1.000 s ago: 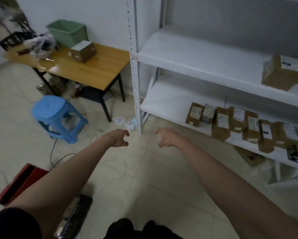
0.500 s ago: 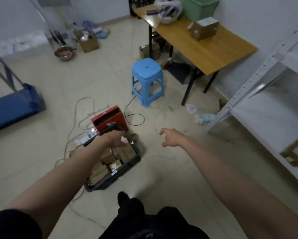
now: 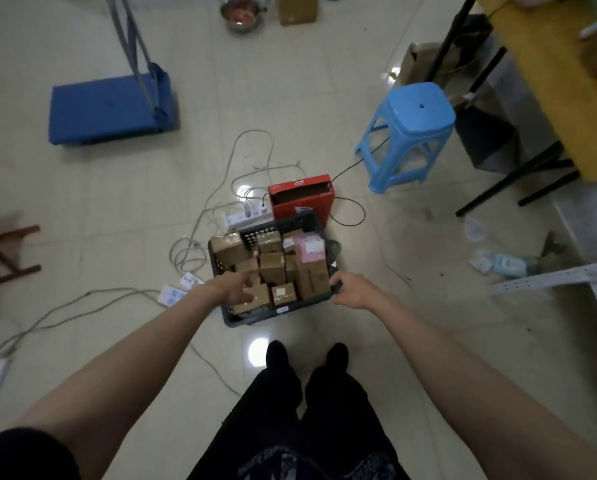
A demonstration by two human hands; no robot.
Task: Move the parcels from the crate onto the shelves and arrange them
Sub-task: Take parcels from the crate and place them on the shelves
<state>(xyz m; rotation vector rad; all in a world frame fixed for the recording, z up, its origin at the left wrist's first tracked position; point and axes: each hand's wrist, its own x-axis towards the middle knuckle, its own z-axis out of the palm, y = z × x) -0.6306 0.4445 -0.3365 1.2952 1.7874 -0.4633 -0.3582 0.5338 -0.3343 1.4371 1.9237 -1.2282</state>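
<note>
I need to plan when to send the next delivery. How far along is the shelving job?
Nothing finished shows in this view; only a shelf corner is visible. Both hands are at the crate: the left hand over the parcels, the right hand at its rim. The crate is nearly full, so plenty remains.

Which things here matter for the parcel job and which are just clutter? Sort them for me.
For the job:
crate on the floor
brown parcels in it
pink parcel in it
left hand, over the parcels
right hand, at the crate's near right corner
shelf edge

Lying about:
red box
blue stool
blue cart
power strip
cables
metal bowl
table
</note>
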